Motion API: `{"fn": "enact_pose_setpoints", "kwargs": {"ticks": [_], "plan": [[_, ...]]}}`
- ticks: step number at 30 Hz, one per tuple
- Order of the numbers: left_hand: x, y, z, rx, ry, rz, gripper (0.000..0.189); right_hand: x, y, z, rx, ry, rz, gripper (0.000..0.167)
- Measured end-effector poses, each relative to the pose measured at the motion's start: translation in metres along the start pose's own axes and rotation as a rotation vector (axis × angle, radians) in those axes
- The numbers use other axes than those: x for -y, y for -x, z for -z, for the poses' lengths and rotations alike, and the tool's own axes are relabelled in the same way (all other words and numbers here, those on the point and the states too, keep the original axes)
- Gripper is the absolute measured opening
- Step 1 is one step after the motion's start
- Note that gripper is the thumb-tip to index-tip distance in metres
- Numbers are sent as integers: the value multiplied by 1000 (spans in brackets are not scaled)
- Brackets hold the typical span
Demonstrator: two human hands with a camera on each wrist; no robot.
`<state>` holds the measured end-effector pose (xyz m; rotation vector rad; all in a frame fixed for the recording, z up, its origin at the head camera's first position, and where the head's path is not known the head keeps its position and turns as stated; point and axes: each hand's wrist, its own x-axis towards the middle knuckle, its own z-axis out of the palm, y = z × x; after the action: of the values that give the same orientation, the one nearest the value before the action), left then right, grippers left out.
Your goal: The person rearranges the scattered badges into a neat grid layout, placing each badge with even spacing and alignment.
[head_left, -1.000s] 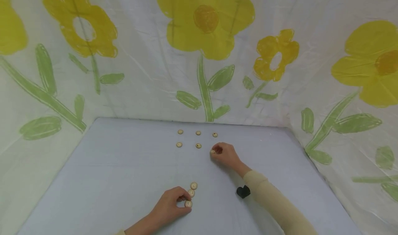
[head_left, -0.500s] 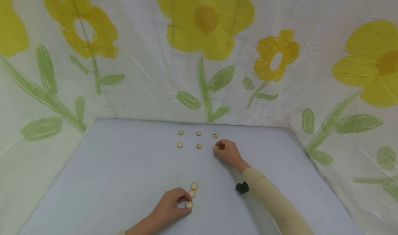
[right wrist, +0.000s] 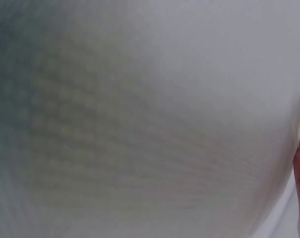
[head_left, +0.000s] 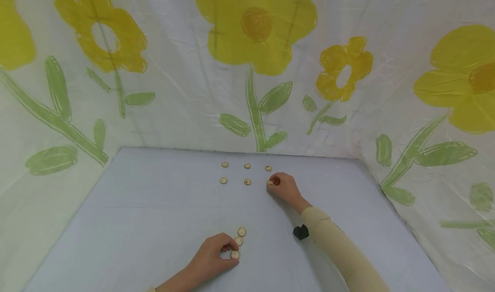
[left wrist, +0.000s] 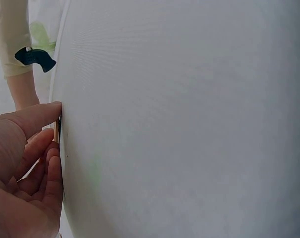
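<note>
In the head view, my right hand (head_left: 285, 186) pinches a small round wooden button (head_left: 270, 183) at the right end of the nearer of two rows. Only the fingertips of that hand show at the right edge of the right wrist view. Closer to me, my left hand (head_left: 214, 253) has thumb and forefinger about another wooden button (head_left: 235, 254), seen edge-on between the fingertips in the left wrist view. Two loose buttons lie just beyond it, a middle one (head_left: 239, 241) and a farther one (head_left: 241, 231).
Several wooden buttons stand in rows at the back, among them a far right one (head_left: 268, 168) and a near middle one (head_left: 247, 182). A pale cloth covers the table (head_left: 154, 206). A flower-print curtain (head_left: 174, 90) encloses it. A black device (head_left: 300, 232) sits at the right sleeve.
My right hand has slid slightly away from me and to the right with its button, coming into line with the nearer row. The left hand and its button have stayed put.
</note>
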<state>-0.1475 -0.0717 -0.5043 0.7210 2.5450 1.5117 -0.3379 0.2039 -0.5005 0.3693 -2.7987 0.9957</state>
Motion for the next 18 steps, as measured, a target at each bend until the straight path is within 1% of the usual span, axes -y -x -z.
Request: {"fn": "enact_pose_setpoints", "kwargs": {"ticks": [3,8,18], "plan": [[1,0,0,2,-4,1,21,1,0,0,10,12,-9,12],[0,-1,0,6,-10,11,22,2,-1,-1,15,36,1,12],[-1,-1,1,8,-4,15,22,2,1,-1,15,17,-24,14]]}}
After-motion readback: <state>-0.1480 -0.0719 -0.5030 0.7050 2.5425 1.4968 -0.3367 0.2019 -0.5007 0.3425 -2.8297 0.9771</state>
